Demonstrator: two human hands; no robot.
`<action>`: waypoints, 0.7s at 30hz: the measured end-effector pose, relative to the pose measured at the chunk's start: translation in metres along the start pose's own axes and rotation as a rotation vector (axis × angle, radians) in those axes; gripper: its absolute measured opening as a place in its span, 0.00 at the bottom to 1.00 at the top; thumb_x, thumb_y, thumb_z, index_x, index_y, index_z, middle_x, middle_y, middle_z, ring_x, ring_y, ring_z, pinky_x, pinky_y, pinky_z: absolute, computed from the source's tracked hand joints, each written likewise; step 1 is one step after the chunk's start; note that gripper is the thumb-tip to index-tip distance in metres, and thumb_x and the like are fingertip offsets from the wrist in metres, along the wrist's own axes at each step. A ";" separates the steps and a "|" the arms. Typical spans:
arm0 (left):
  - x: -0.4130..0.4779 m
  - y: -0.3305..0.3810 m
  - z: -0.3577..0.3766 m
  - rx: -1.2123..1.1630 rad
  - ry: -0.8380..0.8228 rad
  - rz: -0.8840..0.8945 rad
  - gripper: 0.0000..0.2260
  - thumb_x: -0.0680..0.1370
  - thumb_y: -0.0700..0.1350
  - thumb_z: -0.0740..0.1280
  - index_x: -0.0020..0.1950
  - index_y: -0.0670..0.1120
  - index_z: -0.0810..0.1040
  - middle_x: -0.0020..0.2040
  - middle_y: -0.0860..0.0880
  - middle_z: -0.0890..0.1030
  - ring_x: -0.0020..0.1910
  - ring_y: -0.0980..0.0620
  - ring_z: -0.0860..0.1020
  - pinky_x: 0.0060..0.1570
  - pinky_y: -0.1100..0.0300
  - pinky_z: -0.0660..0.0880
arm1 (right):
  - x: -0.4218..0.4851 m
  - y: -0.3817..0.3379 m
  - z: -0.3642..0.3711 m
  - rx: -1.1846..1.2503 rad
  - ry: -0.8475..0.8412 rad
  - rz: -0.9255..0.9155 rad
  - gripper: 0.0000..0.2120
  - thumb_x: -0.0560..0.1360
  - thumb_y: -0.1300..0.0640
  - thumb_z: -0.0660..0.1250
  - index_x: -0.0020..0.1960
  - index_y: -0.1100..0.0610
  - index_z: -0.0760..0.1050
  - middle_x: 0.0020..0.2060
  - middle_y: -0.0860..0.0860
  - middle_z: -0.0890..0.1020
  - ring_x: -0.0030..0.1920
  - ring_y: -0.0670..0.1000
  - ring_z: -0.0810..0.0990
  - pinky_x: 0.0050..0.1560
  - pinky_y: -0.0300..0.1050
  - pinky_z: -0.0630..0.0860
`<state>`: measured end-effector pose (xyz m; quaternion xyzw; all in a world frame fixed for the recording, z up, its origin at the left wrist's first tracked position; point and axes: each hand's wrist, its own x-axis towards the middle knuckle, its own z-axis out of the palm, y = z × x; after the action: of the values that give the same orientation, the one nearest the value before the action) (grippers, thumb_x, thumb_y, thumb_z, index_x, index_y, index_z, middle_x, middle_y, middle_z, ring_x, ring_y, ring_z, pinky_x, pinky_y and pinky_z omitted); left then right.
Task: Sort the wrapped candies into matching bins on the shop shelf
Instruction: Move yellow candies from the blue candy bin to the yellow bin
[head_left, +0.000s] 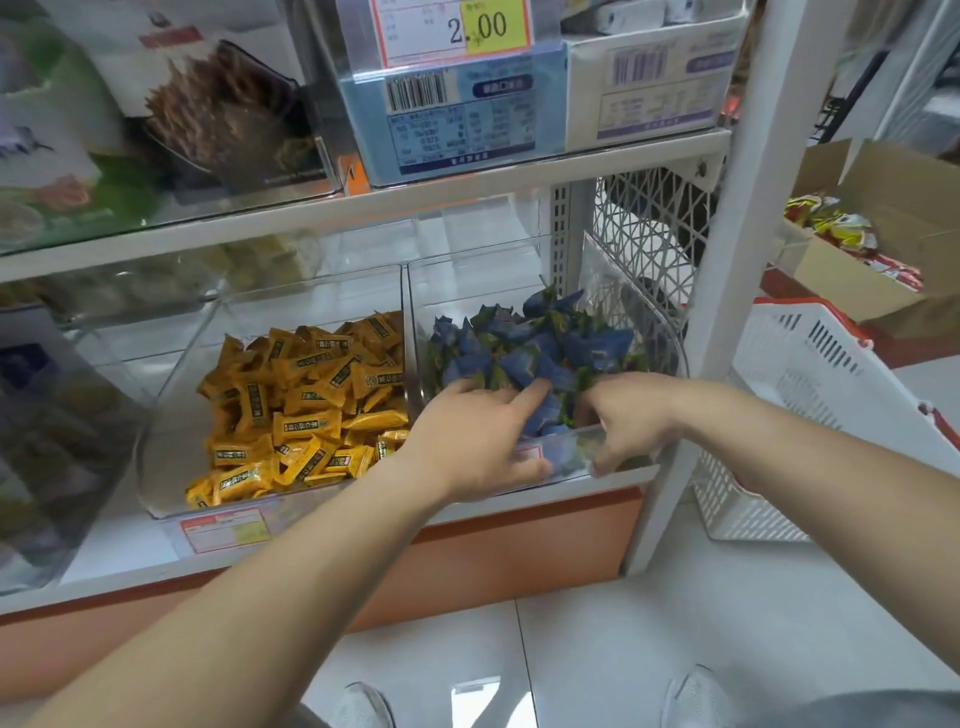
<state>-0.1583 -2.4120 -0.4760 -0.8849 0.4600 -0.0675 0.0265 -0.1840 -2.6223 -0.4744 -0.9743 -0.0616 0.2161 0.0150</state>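
Left hand (478, 436) and right hand (626, 421) both dig in the blue candies (524, 348). Left grip's released, fingers spread. Right one, can't tell.

I stand on a pale, glossy tiled floor (675, 613) that carries a bright reflection. In front of me is a white metal shelf (363, 208) with an orange base strip (519, 540), a white corner post (727, 260) and a lattice side panel (649, 228). Just right of the post a white plastic basket (810, 395) with red trim sits tilted, and beyond it is an open cardboard box (893, 208) of red and yellow packets.
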 end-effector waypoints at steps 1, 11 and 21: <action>0.000 0.000 0.000 -0.007 0.014 -0.001 0.38 0.75 0.67 0.60 0.79 0.50 0.56 0.57 0.49 0.81 0.56 0.46 0.79 0.64 0.52 0.66 | 0.000 0.000 -0.001 0.019 -0.006 -0.002 0.23 0.65 0.39 0.76 0.51 0.55 0.77 0.42 0.51 0.80 0.43 0.54 0.80 0.44 0.50 0.78; 0.003 -0.001 0.004 -0.014 0.056 -0.017 0.37 0.73 0.67 0.61 0.78 0.51 0.60 0.56 0.51 0.82 0.55 0.47 0.79 0.65 0.51 0.67 | -0.002 -0.003 0.002 -0.048 -0.067 0.016 0.21 0.66 0.41 0.72 0.50 0.55 0.78 0.43 0.52 0.81 0.45 0.55 0.80 0.46 0.50 0.80; 0.003 0.000 0.005 -0.039 0.050 -0.029 0.36 0.73 0.66 0.61 0.77 0.52 0.60 0.55 0.51 0.81 0.54 0.47 0.79 0.65 0.51 0.66 | 0.003 -0.006 -0.006 0.158 -0.203 0.020 0.18 0.69 0.49 0.74 0.55 0.56 0.77 0.44 0.51 0.81 0.40 0.51 0.77 0.41 0.45 0.74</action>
<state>-0.1560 -2.4146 -0.4809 -0.8900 0.4487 -0.0810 -0.0034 -0.1797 -2.6157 -0.4694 -0.9438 -0.0359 0.3179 0.0831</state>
